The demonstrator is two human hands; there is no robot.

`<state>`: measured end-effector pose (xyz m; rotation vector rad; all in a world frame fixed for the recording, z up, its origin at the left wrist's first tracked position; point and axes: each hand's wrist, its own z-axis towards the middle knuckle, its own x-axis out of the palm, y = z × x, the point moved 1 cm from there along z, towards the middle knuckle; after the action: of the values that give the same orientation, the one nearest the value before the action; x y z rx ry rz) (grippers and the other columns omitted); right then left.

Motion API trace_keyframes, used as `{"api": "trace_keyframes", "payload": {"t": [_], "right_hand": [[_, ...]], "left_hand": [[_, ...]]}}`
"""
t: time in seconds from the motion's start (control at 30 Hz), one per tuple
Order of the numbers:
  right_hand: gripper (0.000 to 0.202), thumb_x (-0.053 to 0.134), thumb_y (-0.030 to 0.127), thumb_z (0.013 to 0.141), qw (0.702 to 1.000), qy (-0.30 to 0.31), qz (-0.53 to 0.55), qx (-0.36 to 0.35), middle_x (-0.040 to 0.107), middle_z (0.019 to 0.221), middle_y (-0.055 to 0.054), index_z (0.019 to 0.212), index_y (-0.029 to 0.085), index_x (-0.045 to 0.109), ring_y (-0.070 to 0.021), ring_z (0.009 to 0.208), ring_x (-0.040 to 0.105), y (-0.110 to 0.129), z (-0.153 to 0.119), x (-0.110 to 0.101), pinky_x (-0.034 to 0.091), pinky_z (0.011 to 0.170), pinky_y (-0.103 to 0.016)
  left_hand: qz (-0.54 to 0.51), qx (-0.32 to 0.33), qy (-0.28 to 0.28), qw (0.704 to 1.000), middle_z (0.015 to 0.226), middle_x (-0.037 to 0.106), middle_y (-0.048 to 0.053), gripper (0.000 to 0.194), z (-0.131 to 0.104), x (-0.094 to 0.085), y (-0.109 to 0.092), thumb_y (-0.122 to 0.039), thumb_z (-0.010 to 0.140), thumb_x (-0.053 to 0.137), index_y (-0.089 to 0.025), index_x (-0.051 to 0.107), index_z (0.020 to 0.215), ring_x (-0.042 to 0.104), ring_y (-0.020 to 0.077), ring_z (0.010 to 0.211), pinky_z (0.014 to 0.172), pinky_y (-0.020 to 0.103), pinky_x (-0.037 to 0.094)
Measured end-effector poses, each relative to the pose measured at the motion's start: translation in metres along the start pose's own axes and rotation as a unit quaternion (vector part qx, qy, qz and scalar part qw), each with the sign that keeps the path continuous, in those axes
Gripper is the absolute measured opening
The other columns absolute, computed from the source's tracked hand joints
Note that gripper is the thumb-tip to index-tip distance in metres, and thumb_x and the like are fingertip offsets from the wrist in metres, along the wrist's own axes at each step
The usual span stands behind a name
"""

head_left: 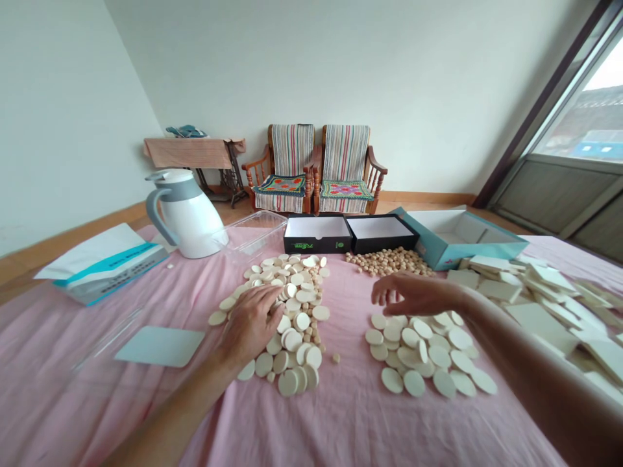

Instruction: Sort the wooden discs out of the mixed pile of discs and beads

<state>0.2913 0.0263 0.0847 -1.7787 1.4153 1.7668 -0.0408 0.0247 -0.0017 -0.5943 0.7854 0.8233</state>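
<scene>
My left hand [253, 318] lies over the left side of a mixed pile of pale wooden discs [302, 321] and small wooden cubes [311, 334]. Its fingers stretch forward across the discs, and what lies under the palm is hidden. My right hand [406, 294] hovers at the far edge of a second pile of wooden discs [440, 357], fingers apart and slightly bent, with nothing visible in them. Just beyond it is a heap of small wooden cubes [389, 261]. One loose cube [335, 358] sits between the two disc piles.
Pale square wooden pieces [545, 311] are heaped at the right. Behind stand two black boxes [317, 244] [384, 240], a teal box [467, 243] and a clear plastic tray [256, 237]. A white jug [187, 217], a paper-topped box [111, 266] and a white card [159, 346] are left on the pink cloth [341, 428].
</scene>
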Motion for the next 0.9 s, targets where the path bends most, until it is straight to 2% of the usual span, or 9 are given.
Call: {"api": "trace_keyframes", "payload": {"t": [0.1, 0.17, 0.27, 0.33, 0.47, 0.63, 0.73, 0.8, 0.9], "right_hand": [[0.021, 0.054, 0.009, 0.074, 0.991, -0.131, 0.001, -0.014, 0.068, 0.089, -0.006, 0.091, 0.015, 0.065, -0.0141, 0.078, 0.061, 0.005, 0.042, 0.019, 0.044, 0.068, -0.023], [0.026, 0.051, 0.002, 0.071, 0.981, -0.192, -0.004, -0.013, 0.067, 0.09, -0.007, 0.091, 0.013, 0.063, -0.0133, 0.078, 0.06, 0.009, 0.072, 0.036, 0.044, 0.069, -0.022], [0.028, 0.047, -0.001, 0.071, 0.976, -0.216, -0.008, -0.005, 0.066, 0.095, -0.01, 0.091, 0.012, 0.061, -0.0137, 0.078, 0.059, 0.015, 0.106, 0.06, 0.043, 0.07, -0.023], [0.028, 0.046, 0.0, 0.071, 0.975, -0.224, -0.012, -0.004, 0.064, 0.095, -0.01, 0.091, 0.013, 0.06, -0.0148, 0.08, 0.058, 0.019, 0.119, 0.072, 0.042, 0.07, -0.024], [0.026, 0.045, 0.001, 0.069, 0.97, -0.243, -0.023, 0.0, 0.062, 0.088, -0.007, 0.086, 0.015, 0.058, -0.0157, 0.08, 0.056, 0.017, 0.126, 0.081, 0.039, 0.068, -0.024], [0.025, 0.043, -0.001, 0.066, 0.96, -0.275, -0.034, 0.046, 0.06, 0.08, -0.006, 0.08, 0.015, 0.056, -0.0145, 0.071, 0.052, -0.014, 0.115, 0.064, 0.036, 0.063, -0.024], [0.024, 0.045, -0.001, 0.065, 0.961, -0.269, -0.033, 0.051, 0.061, 0.077, -0.005, 0.079, 0.015, 0.057, -0.0144, 0.069, 0.053, -0.028, 0.109, 0.056, 0.037, 0.062, -0.023], [0.024, 0.048, 0.0, 0.066, 0.968, -0.25, -0.028, 0.022, 0.063, 0.08, -0.005, 0.081, 0.015, 0.059, -0.0136, 0.07, 0.055, -0.025, 0.106, 0.056, 0.039, 0.064, -0.023], [0.026, 0.05, 0.001, 0.067, 0.974, -0.225, -0.022, -0.031, 0.064, 0.086, -0.004, 0.086, 0.015, 0.061, -0.0127, 0.074, 0.057, -0.007, 0.108, 0.063, 0.042, 0.068, -0.021]], "left_hand": [[0.001, 0.0, 0.007, 1.0, 0.115, 0.065, 0.008, 0.03, 0.0, -0.002, -0.001, -0.024, 0.088, 0.05, -0.017, 0.058, 0.116, 0.057, 0.0224, 0.11, 0.099, 0.042, 0.044], [0.003, 0.001, 0.011, 1.0, 0.115, 0.065, 0.008, 0.03, 0.0, -0.002, -0.001, -0.025, 0.088, 0.049, -0.017, 0.058, 0.116, 0.057, 0.0227, 0.111, 0.098, 0.042, 0.044], [0.008, 0.005, 0.009, 1.0, 0.115, 0.065, 0.008, 0.03, 0.0, -0.002, 0.0, -0.025, 0.088, 0.049, -0.017, 0.058, 0.116, 0.057, 0.023, 0.111, 0.098, 0.043, 0.044], [0.011, 0.006, 0.007, 1.0, 0.115, 0.065, 0.008, 0.03, 0.0, -0.002, 0.0, -0.024, 0.088, 0.049, -0.017, 0.058, 0.116, 0.057, 0.023, 0.11, 0.098, 0.043, 0.044], [0.009, 0.007, 0.004, 1.0, 0.115, 0.065, 0.008, 0.03, 0.0, 0.0, 0.0, -0.023, 0.087, 0.05, -0.018, 0.058, 0.116, 0.057, 0.0234, 0.11, 0.098, 0.043, 0.045], [0.009, 0.005, 0.009, 1.0, 0.116, 0.064, 0.008, 0.031, 0.0, 0.0, -0.001, -0.023, 0.087, 0.049, -0.018, 0.057, 0.117, 0.056, 0.0232, 0.111, 0.099, 0.043, 0.044], [0.007, 0.005, 0.009, 1.0, 0.116, 0.064, 0.008, 0.031, 0.0, 0.0, 0.0, -0.023, 0.087, 0.049, -0.018, 0.057, 0.117, 0.057, 0.023, 0.111, 0.099, 0.043, 0.044], [0.006, 0.006, 0.008, 1.0, 0.117, 0.064, 0.008, 0.031, 0.0, 0.0, 0.0, -0.024, 0.088, 0.049, -0.018, 0.057, 0.118, 0.056, 0.0232, 0.111, 0.098, 0.043, 0.044], [0.005, 0.009, 0.006, 1.0, 0.116, 0.064, 0.008, 0.031, 0.0, -0.001, 0.0, -0.024, 0.088, 0.049, -0.018, 0.057, 0.117, 0.057, 0.0234, 0.11, 0.097, 0.043, 0.045]]}}
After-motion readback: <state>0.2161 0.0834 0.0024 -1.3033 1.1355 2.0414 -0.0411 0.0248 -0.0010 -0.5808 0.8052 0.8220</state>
